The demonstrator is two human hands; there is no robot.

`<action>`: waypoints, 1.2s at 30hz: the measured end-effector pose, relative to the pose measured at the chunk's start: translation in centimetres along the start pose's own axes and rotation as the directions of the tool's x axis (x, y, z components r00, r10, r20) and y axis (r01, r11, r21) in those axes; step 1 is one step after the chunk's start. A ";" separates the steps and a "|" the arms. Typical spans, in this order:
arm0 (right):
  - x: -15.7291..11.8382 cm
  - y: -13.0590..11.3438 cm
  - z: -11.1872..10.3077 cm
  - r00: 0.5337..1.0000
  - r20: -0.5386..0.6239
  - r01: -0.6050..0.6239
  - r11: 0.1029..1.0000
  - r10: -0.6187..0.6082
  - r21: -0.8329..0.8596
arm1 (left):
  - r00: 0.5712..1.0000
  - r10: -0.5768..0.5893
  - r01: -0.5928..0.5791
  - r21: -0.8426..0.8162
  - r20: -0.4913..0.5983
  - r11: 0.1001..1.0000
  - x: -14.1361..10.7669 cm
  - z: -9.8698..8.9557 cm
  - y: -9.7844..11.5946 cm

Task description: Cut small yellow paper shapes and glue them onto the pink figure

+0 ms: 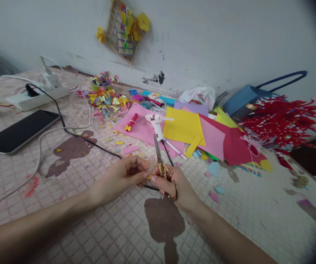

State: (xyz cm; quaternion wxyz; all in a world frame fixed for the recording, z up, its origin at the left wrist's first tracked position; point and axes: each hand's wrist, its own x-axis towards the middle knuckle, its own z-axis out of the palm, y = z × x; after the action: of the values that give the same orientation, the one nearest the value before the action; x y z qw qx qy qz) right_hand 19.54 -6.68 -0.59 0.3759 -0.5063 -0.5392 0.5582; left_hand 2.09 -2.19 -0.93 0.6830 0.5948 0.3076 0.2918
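My right hand (pixel 175 185) is wrapped round a pair of gold-handled scissors (pixel 159 156), whose blades point up and away from me. My left hand (pixel 127 172) is closed in a pinch, its fingertips almost meeting those of the right. A small yellow paper piece (pixel 148 176) shows at the fingertips, mostly covered by them. Just beyond the scissors, a white glue gun (pixel 156 126) lies on pink and yellow paper sheets (pixel 182 124). Left of it rests a small red roll (pixel 131 122) with a yellow paper butterfly on it.
A phone (pixel 20 130) and a white power strip (pixel 38 98) with cables lie at left. Coloured paper cuttings (pixel 109 101) are heaped at the back, near a small filled pot (pixel 101 83). Red fuzzy stems (pixel 281 121) and a blue bag (pixel 242 101) stand at right.
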 end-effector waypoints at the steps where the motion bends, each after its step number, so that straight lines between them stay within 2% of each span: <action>1: 0.0 0.0 0.0 1.000 -0.009 -0.004 1.000 0.004 0.000 | 1.000 -0.011 0.011 0.009 0.010 1.000 0.0 0.0 0.0; 5: 0.1 0.1 0.1 0.998 -0.065 0.024 1.000 -0.023 0.016 | 0.998 -0.048 0.047 0.049 0.029 0.998 -0.1 0.1 0.2; 9: 0.1 0.0 0.2 0.994 -0.085 0.064 0.997 -0.061 0.032 | 0.999 -0.038 0.039 0.039 -0.035 0.998 -0.1 0.0 0.1; 17: 0.0 -0.4 0.3 0.998 -0.065 0.013 0.994 -0.020 -0.109 | 0.996 -0.078 0.081 0.084 -0.043 0.993 -0.2 0.1 0.3; 25: -0.1 -0.4 0.3 0.997 -0.079 0.009 0.997 -0.015 -0.081 | 0.992 -0.125 0.125 0.020 0.021 0.992 -0.1 0.1 0.5; 31: 0.0 0.2 0.3 0.994 -0.098 0.051 0.999 -0.050 0.008 | 0.990 -0.138 0.138 -0.031 0.009 0.990 -0.1 0.1 0.2; 36: 0.1 0.1 0.3 0.996 -0.082 0.046 0.999 -0.047 -0.017 | 0.990 -0.138 0.139 -0.032 0.029 0.990 -0.1 0.1 0.2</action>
State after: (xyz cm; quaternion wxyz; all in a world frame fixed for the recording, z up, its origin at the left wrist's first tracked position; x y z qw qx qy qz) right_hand 19.22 -6.68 -0.78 0.4068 -0.5190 -0.5391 0.5239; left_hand 2.11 -2.31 -0.70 0.7156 0.5640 0.3341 0.2412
